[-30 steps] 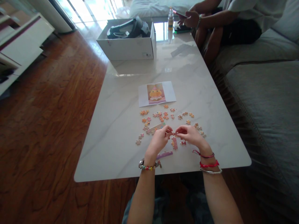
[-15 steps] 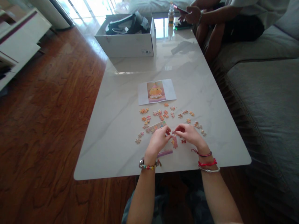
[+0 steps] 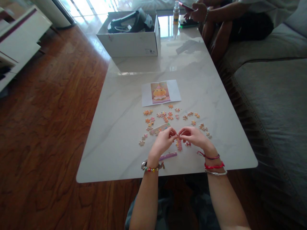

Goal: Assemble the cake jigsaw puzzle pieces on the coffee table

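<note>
Thumb and fingers of my left hand (image 3: 164,140) are pinched together at a small jigsaw piece (image 3: 178,136). From the other side, my right hand (image 3: 194,137) also pinches this piece, so the fingertips nearly meet. Just below them lies a joined pink and yellow puzzle section (image 3: 179,146), its upper end close to the held piece. A reddish piece (image 3: 188,144) rests under my right fingers. Beyond my left hand is a pale assembled strip (image 3: 159,129), partly covered by the hand. A purple strip (image 3: 168,156) lies nearer me, partly hidden by my left wrist.
Loose jigsaw pieces (image 3: 170,115) are scattered beyond and beside my hands on the white table (image 3: 110,127). Behind them lies a reference picture sheet (image 3: 174,91). Farther back stand an open box (image 3: 134,44) and a bottle (image 3: 176,16). A person (image 3: 223,16) sits at right holding a phone.
My hands have drawn together, the left fingertips now meeting the piece that the right fingers hold. The puzzle pieces on the table lie as before; the view has shifted slightly.
</note>
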The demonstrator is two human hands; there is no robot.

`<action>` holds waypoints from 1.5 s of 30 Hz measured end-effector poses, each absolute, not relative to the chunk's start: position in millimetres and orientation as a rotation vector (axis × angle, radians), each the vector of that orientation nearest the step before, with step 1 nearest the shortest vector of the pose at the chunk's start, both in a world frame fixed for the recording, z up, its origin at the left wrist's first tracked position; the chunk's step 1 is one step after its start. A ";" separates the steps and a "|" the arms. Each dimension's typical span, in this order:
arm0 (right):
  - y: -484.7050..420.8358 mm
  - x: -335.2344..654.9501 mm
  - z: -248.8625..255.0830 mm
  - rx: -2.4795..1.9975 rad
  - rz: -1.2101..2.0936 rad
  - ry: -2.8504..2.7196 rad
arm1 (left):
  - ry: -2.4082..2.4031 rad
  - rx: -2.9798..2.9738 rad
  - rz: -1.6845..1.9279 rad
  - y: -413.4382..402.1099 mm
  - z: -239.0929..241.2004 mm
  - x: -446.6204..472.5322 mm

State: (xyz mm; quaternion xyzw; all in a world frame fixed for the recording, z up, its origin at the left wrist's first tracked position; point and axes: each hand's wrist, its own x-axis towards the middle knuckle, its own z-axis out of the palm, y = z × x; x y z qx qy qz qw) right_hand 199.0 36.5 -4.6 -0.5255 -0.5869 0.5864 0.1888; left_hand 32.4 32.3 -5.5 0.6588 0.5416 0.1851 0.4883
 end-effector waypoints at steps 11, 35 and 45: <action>36.8 207.1 -12.2 -1.487 1.620 -1.692 | 1.336 1.664 0.470 33.1 -9.6 32.4; 20.6 194.0 -13.8 -1.578 0.958 -2.312 | 1.702 2.012 0.124 14.4 27.4 28.7; 20.2 180.5 -14.3 -1.540 0.969 -2.187 | 1.751 1.981 0.186 -38.4 14.7 37.0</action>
